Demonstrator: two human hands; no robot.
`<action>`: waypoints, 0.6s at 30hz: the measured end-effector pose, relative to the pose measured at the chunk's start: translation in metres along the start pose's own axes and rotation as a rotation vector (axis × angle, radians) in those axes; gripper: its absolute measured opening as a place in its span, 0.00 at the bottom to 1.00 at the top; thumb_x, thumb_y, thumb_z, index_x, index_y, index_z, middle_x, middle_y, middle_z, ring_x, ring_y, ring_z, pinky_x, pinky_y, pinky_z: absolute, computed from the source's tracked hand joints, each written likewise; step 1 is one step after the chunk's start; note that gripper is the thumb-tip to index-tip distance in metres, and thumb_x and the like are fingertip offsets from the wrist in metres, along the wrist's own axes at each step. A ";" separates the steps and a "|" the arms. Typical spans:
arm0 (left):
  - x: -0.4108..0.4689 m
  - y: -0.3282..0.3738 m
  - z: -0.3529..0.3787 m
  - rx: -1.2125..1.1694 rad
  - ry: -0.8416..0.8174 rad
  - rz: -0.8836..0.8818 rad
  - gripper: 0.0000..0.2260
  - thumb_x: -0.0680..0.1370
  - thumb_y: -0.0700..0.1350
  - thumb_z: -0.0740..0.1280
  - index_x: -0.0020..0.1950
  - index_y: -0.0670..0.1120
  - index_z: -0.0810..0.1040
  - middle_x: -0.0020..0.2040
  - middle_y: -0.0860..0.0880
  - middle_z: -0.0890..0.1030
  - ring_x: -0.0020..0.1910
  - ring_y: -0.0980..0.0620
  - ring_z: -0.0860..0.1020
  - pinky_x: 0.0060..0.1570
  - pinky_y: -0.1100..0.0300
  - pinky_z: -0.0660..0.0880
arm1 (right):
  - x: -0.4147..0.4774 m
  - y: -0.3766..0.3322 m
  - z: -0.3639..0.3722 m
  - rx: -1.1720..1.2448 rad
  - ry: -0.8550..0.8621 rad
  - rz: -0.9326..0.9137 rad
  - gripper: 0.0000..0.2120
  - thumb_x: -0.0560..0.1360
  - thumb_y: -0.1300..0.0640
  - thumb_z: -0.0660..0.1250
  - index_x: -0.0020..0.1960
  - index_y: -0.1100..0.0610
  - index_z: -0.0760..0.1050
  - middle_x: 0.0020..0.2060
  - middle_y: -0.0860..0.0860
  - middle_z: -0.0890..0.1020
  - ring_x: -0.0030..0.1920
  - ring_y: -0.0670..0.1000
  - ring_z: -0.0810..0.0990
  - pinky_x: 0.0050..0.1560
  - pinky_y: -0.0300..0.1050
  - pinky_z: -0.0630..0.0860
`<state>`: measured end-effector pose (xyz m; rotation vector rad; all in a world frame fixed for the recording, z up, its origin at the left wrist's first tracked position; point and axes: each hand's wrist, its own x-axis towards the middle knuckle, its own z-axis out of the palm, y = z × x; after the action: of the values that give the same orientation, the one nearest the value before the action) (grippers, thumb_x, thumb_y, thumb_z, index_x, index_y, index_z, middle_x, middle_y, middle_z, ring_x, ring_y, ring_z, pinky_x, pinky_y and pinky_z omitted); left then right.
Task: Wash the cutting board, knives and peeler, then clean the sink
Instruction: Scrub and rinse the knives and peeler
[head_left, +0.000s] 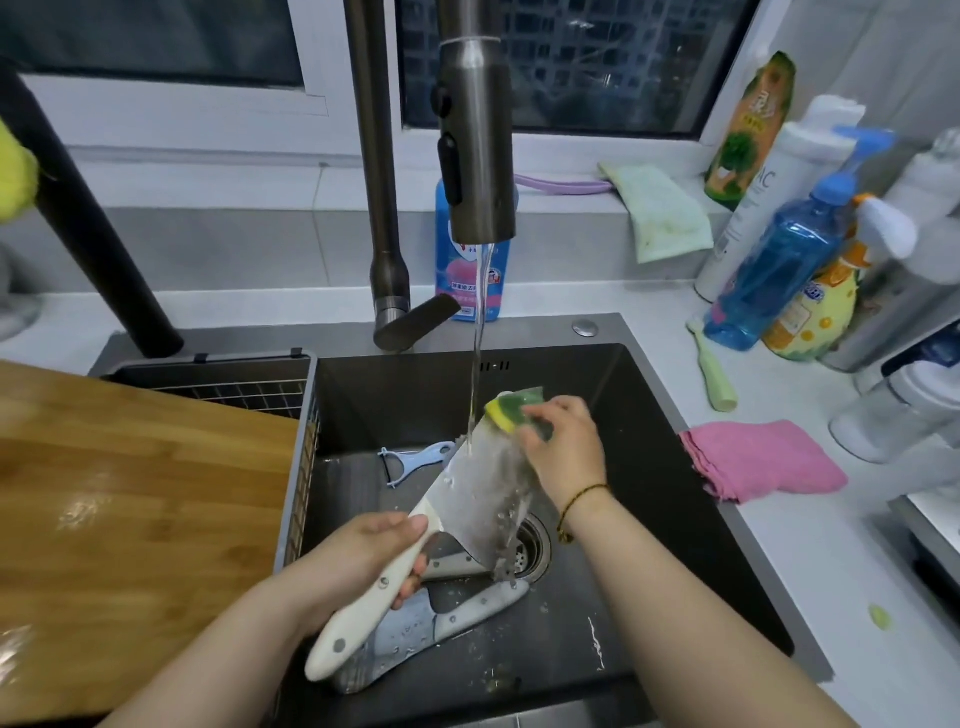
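Note:
My left hand (371, 551) grips the white handle of a broad cleaver (480, 493), held tilted over the dark sink (649, 467) under running water from the faucet (478, 156). My right hand (563, 447) presses a yellow-green sponge (511, 410) against the far end of the blade. A second white-handled knife (441, 618) lies flat on the sink floor below. A blue peeler (415, 460) rests at the sink's back left. The wooden cutting board (130, 493) lies over the sink's left side.
A wire basket (249, 389) sits under the board's far edge. The drain strainer (532, 551) is mid-sink. A pink cloth (758, 460), a green-handled tool (714, 374) and several detergent bottles (779, 280) crowd the right counter. A blue soap bottle (470, 280) stands behind the faucet.

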<state>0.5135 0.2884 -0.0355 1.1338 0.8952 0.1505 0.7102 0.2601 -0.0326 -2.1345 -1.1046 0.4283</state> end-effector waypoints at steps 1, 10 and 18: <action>-0.001 0.000 0.001 0.008 -0.003 -0.005 0.13 0.80 0.41 0.56 0.37 0.41 0.69 0.22 0.51 0.72 0.19 0.56 0.70 0.20 0.66 0.68 | 0.004 0.001 -0.004 0.009 0.027 0.048 0.13 0.75 0.59 0.64 0.59 0.57 0.76 0.61 0.52 0.70 0.61 0.52 0.70 0.61 0.40 0.67; 0.000 -0.002 -0.003 0.043 0.050 0.020 0.13 0.80 0.41 0.58 0.36 0.41 0.70 0.23 0.50 0.73 0.19 0.56 0.70 0.20 0.66 0.68 | -0.027 -0.010 0.012 -0.007 -0.155 -0.176 0.12 0.73 0.62 0.65 0.57 0.60 0.78 0.48 0.49 0.68 0.54 0.50 0.72 0.52 0.29 0.62; 0.004 -0.003 0.001 0.085 0.070 0.052 0.10 0.79 0.43 0.59 0.39 0.40 0.71 0.23 0.51 0.73 0.20 0.56 0.70 0.21 0.66 0.68 | -0.051 -0.012 0.016 -0.035 -0.110 -0.278 0.12 0.72 0.62 0.67 0.55 0.60 0.79 0.53 0.55 0.74 0.56 0.53 0.72 0.56 0.32 0.63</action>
<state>0.5153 0.2883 -0.0399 1.2379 0.9416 0.1967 0.6646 0.2298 -0.0367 -1.9668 -1.4576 0.4015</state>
